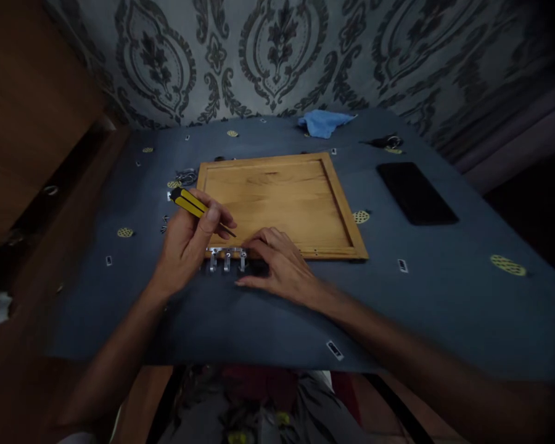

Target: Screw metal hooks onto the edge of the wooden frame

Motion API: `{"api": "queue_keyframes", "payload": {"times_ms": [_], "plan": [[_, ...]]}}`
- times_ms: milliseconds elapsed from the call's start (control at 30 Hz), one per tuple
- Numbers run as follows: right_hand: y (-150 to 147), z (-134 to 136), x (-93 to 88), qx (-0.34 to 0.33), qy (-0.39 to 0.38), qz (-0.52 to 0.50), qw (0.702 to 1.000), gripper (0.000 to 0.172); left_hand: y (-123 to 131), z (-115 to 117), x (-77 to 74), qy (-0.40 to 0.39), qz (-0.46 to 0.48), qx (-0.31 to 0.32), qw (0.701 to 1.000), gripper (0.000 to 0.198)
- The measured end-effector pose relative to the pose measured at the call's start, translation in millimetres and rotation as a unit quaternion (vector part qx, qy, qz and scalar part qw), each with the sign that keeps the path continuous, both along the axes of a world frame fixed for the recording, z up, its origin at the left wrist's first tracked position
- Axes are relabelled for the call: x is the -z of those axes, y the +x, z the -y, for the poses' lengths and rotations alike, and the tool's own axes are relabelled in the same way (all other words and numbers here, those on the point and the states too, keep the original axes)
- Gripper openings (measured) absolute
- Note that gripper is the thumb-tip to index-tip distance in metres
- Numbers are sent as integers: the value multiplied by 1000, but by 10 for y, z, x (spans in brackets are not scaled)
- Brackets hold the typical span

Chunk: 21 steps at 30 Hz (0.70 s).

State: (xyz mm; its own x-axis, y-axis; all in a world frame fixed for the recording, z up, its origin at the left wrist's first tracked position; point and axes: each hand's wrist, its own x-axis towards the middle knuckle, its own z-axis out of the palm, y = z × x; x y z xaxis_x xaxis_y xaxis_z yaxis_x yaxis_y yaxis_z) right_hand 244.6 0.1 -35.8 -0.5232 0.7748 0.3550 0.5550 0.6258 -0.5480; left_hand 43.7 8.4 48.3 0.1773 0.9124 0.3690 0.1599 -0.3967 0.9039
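A yellow and black screwdriver [189, 202] is gripped in my left hand [184, 243], its dark shaft slanting down to the right over the panel's near edge. The framed wooden panel [277, 194] lies flat on the table. Along its near left edge sits a silver metal hook rail [222, 250] with several hooks pointing toward me. My right hand [282, 265] curls its fingers over the rail's right end, with the thumb below and apart from the fingers. The screwdriver's tip is above the rail, and I see no screw under it.
A black phone-like slab [416, 193] lies to the right, with a small dark object [388, 141] behind it. A blue cloth [324, 123] is at the back. Small metal pieces [185, 177] and screws [164, 223] lie left of the panel. A patterned curtain hangs behind the table [444, 290].
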Motion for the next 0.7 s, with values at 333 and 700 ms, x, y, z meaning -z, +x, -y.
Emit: {"api": "queue_keyframes", "payload": {"times_ms": [333,700], "plan": [[-18,-35,76,11,25,-21,999,61,26,20,157,29,-119,-7,992,28],[-9,-28,77,8,25,-23,999,59,48,21,167,31,-143,-7,989,25]]}}
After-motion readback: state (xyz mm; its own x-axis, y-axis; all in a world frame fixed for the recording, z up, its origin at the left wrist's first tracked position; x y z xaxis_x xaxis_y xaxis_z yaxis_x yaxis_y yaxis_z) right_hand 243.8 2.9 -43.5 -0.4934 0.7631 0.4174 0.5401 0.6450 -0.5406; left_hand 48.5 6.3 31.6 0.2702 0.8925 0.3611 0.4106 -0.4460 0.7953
